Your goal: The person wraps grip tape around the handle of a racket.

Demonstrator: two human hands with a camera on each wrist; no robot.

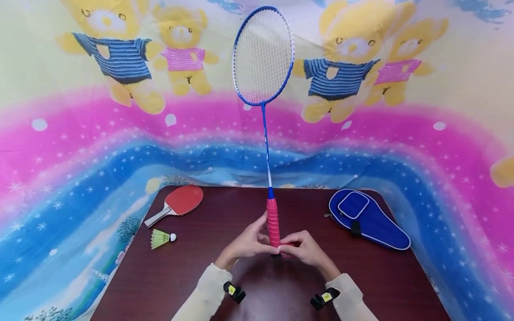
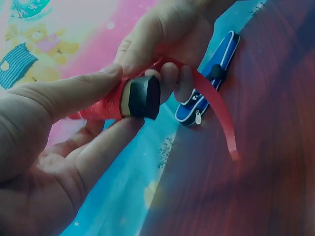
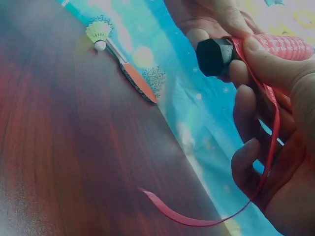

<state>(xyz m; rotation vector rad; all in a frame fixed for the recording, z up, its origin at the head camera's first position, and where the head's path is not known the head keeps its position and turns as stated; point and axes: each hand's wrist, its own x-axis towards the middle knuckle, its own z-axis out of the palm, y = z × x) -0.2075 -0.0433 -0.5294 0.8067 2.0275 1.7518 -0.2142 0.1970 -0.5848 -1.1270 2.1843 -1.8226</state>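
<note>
A blue and white badminton racket (image 1: 267,154) stands nearly upright over the table, head at the top. Red overgrip tape (image 1: 272,218) is wound around its handle. Low on the handle, my left hand (image 1: 250,240) grips it between thumb and fingers. My right hand (image 1: 307,250) pinches the tape close to the black butt cap (image 2: 144,97). A narrow tan band of handle shows beside the cap in the left wrist view. From the right fingers a loose tail of red tape (image 3: 274,125) hangs in a curve, its tip free.
On the dark wooden table (image 1: 180,276), a red table tennis bat (image 1: 185,200) and a yellow shuttlecock (image 1: 161,238) lie at the left. A blue zipped bat case (image 1: 371,223) lies at the right. Behind the table hangs a bear-patterned cloth (image 1: 225,120).
</note>
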